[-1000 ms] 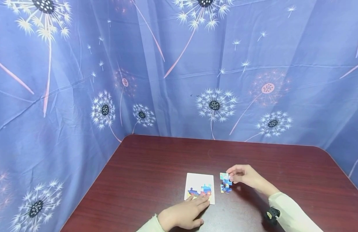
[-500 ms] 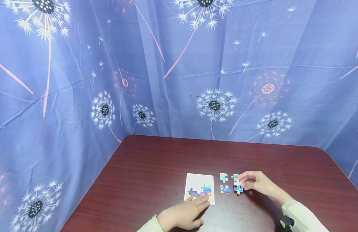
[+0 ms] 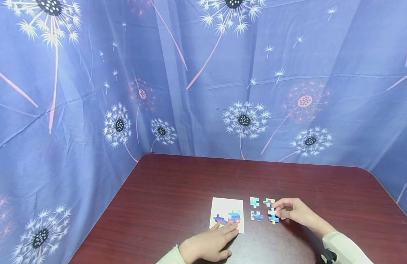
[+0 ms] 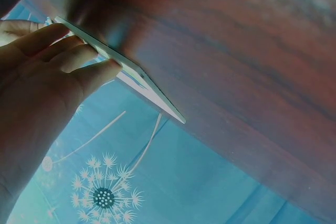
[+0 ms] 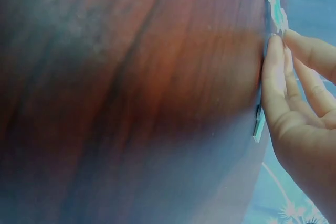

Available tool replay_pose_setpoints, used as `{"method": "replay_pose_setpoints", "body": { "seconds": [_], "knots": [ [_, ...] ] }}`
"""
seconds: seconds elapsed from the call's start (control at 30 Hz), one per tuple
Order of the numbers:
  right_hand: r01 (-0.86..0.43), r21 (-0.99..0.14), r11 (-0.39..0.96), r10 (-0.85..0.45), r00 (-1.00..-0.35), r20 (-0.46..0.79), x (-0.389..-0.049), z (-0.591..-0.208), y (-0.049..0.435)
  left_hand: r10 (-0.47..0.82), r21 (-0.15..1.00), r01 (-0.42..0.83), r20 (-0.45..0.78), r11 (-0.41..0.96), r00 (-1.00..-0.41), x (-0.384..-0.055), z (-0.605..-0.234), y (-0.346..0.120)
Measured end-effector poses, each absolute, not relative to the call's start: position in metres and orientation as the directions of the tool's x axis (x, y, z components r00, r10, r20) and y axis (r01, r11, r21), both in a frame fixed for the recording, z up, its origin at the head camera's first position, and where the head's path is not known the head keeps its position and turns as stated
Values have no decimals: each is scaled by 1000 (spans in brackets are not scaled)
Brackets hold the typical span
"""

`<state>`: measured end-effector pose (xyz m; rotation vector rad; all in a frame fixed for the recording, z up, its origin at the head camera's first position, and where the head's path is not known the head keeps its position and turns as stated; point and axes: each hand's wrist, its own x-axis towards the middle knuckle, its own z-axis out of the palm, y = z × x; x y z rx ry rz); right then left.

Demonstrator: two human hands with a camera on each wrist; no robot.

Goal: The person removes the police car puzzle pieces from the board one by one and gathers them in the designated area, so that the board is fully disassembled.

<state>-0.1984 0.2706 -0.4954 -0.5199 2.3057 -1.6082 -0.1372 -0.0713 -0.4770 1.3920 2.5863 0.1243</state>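
My left hand [image 3: 208, 244] lies with extended fingers across the lower part of a white puzzle board [image 3: 223, 203]. A few joined pieces with a blue and red picture [image 3: 234, 215] show above its fingertips, and the rest are covered. In the left wrist view the fingers [image 4: 79, 59] press on the thin board. My right hand [image 3: 299, 212] pinches the right edge of a blue jigsaw piece [image 3: 273, 217], low at the table. In the right wrist view thumb and fingers come together by the pieces [image 5: 277, 9], seen edge-on.
Three other jigsaw pieces lie near: a green one [image 3: 254, 202], a blue one [image 3: 256, 215] below it, and a multicoloured one [image 3: 268, 202] by the right fingertips. The dark red wooden table [image 3: 177, 183] ends at a blue dandelion-print curtain [image 3: 196, 121].
My right hand has drawn the blue piece rightward and down, away from the overlapping pieces, so all of them now lie apart. The left hand has stayed on the board.
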Motion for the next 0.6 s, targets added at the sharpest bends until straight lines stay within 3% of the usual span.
{"method": "replay_pose_setpoints", "body": {
  "seconds": [0.6],
  "knots": [
    [-212,-894,395,-430,-903,25,-199,-499,265,835,154,821,-130,550,-535,-138,-477,-72]
  ]
}}
